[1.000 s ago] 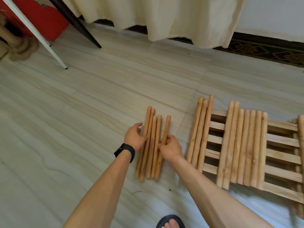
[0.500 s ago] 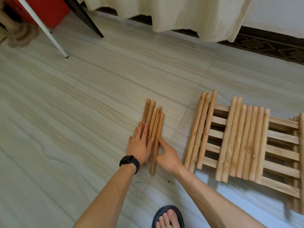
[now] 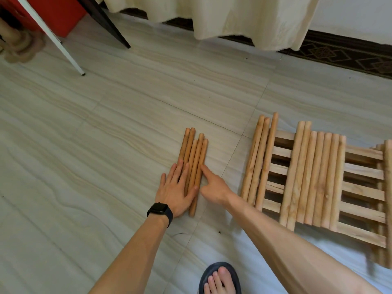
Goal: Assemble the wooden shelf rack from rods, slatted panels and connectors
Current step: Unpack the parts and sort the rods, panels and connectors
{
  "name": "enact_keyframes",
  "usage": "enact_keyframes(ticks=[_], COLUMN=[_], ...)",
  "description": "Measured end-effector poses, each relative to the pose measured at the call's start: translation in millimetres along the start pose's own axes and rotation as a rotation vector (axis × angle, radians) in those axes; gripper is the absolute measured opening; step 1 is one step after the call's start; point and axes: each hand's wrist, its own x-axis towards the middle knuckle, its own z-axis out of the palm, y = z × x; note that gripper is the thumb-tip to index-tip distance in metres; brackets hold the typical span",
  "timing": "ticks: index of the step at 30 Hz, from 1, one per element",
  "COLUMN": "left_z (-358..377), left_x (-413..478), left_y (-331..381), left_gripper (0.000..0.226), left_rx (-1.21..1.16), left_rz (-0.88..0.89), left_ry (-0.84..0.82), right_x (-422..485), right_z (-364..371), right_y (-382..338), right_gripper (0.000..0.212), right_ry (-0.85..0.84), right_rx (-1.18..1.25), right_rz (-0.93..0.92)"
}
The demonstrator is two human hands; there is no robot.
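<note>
In the head view, five short rods (image 3: 194,162) lie side by side on the floor (image 3: 106,145), their long axes running away from the person with the far ends leaning slightly right. The left hand (image 3: 176,187) rests flat on their near left part, its grip spread and fingers straight. The right hand (image 3: 214,187) touches the rightmost rod with a straight forefinger, its other fingers curled in. To the right, longer rods (image 3: 314,177) lie the same way across a slatted panel (image 3: 360,172).

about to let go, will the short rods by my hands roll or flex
Probably roll: the short rods are round, loose on smooth floor, braced only by left hand and right hand. Likely stiff: straight wood.
</note>
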Motion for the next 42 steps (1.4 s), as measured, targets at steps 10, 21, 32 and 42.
enact_keyframes(ticks=[10,21,32,42], left_z=[-25,-43,-31,-47], left_x=[7,28,21,50], left_y=[34,212,262,268], left_gripper=[0.083,0.07,0.06,0.056], left_rx=[-0.054,0.084,-0.293,-0.737], left_rz=[0.092,0.256,0.066,-0.15], left_ry=[0.155,0.076,0.086,-0.166], right_x=[-55,-142,-128,-120], right_z=[-68,-214,-199,-207], right_y=[-7,122,147,154], right_gripper=[0.054,0.059,0.059,0.039], right_ry=[0.205,0.692,0.668,0.698], right_rx=[-0.234,-0.494,-0.193,0.079], right_rz=[-0.246,0.278,0.339,0.309])
